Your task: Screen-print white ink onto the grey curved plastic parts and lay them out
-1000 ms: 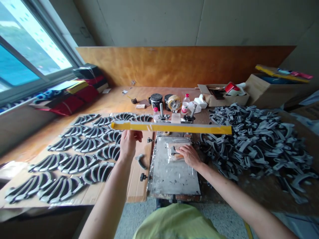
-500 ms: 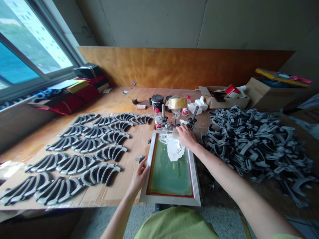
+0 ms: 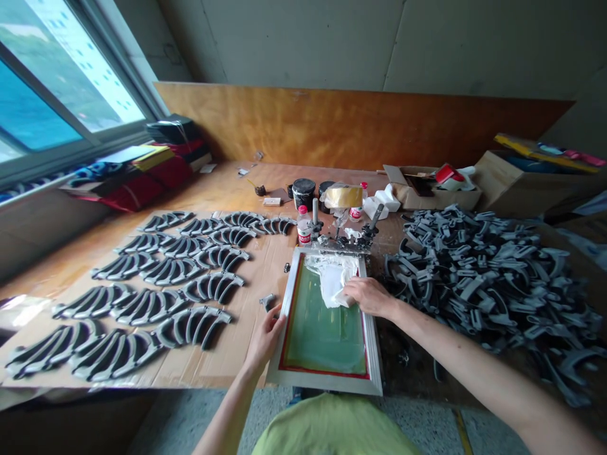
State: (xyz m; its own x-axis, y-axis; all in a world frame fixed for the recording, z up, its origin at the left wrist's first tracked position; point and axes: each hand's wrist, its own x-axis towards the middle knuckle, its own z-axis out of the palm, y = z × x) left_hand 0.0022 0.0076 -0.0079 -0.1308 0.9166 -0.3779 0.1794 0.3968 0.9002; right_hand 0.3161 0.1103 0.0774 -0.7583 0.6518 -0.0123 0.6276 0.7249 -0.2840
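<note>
In front of me lies a screen printing frame (image 3: 374, 354) with silver edges, green mesh and a red inner border. My left hand (image 3: 266, 336) grips its left edge, thumb on top and the other fingers partly hidden. A crumpled-looking white sheet (image 3: 332, 283) lies on the upper mesh; whether it is paper or film I cannot tell. My right hand (image 3: 370, 296) is closed at the sheet's lower right edge, fingertips pinching it. Behind the frame stands a metal hinge clamp (image 3: 341, 245) with upright posts. A small grey curved part (image 3: 267, 301) rests just beyond my left hand.
Rows of grey curved parts (image 3: 137, 306) cover the cardboard (image 3: 256, 272) on the left. A large heap of similar parts (image 3: 478, 278) lies right. Behind the clamp stand red-capped bottles (image 3: 303, 226), black tubs (image 3: 303, 191) and a tape roll (image 3: 342, 196); cardboard boxes (image 3: 507, 183) stand back right.
My right hand has moved from the frame's top edge down and toward me, to the white sheet's lower right edge. My left hand stays at the frame's left edge.
</note>
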